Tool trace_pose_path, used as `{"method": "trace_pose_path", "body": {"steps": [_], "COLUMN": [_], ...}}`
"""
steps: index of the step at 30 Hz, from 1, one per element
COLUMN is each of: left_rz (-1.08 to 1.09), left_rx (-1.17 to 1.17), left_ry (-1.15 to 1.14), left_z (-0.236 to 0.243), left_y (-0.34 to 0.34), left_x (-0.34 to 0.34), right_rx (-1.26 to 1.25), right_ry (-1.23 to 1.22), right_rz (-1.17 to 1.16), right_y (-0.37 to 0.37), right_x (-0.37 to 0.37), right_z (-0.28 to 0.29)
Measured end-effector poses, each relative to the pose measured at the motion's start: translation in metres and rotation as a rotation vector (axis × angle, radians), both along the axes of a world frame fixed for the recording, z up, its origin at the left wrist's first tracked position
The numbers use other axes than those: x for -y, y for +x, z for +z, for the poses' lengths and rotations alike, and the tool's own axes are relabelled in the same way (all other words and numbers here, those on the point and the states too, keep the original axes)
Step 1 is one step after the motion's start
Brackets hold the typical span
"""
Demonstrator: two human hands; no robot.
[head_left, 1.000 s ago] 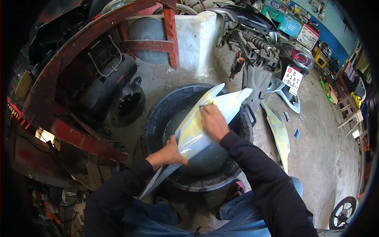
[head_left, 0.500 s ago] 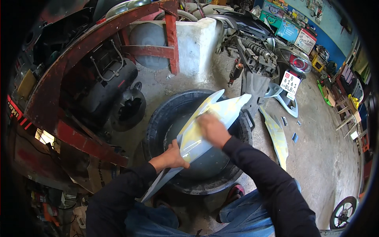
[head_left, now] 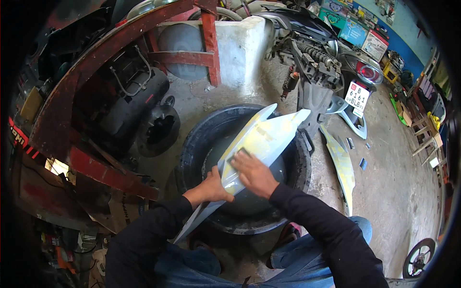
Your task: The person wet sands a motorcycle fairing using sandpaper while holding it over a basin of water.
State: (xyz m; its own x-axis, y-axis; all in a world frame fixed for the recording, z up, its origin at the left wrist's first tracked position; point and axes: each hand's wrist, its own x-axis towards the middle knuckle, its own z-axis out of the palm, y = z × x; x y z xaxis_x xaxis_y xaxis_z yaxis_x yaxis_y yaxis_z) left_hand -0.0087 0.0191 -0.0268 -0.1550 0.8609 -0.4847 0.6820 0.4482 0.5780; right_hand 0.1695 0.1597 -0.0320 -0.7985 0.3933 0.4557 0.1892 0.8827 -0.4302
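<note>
A long pale blue-white body panel with yellow patches (head_left: 270,136) lies diagonally over a round black tub (head_left: 297,184) of cloudy water. My left hand (head_left: 210,188) is closed on the lower part of the panel's left edge. My right hand (head_left: 253,175) presses a small dark grey-brown pad (head_left: 237,153), perhaps sandpaper, onto the panel's middle. The pad is mostly hidden under my fingers.
A red wooden frame (head_left: 182,58) and a black tank (head_left: 127,108) stand left. A partly dismantled motorcycle (head_left: 314,65) stands behind the tub. A second patched panel (head_left: 336,158) and small blue pieces (head_left: 363,163) lie right on the floor. A wheel (head_left: 417,258) is at lower right.
My right hand has moved down the panel, toward my left hand, from the upper yellow area to the middle. My left hand keeps its grip.
</note>
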Motion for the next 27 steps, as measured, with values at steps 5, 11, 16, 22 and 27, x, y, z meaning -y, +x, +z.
{"method": "trace_pose_path", "body": {"steps": [5,11,16,22,27], "left_rz": [0.025,0.05,0.059,0.07,0.082], "left_rx": [0.008,-0.003,0.037,0.022,0.013], "left_ry": [-0.003,0.069,0.099,0.15,0.119], "left_z": [-0.001,0.001,-0.002,-0.009,-0.005], "left_y": [-0.001,0.0,-0.001,0.0,0.003], "left_x": [0.004,0.009,0.01,0.011,0.008], "right_rx": [-0.024,-0.069,-0.049,-0.094,-0.146], "right_ry": [-0.011,0.052,0.116,0.105,0.082], "right_rz": [-0.117,-0.187,0.089,0.046,-0.113], "right_y": [-0.01,-0.012,-0.013,-0.02,-0.013], "right_x": [-0.008,-0.003,0.058,0.041,0.004], "right_z": [0.007,0.008,0.012,0.02,0.022]}}
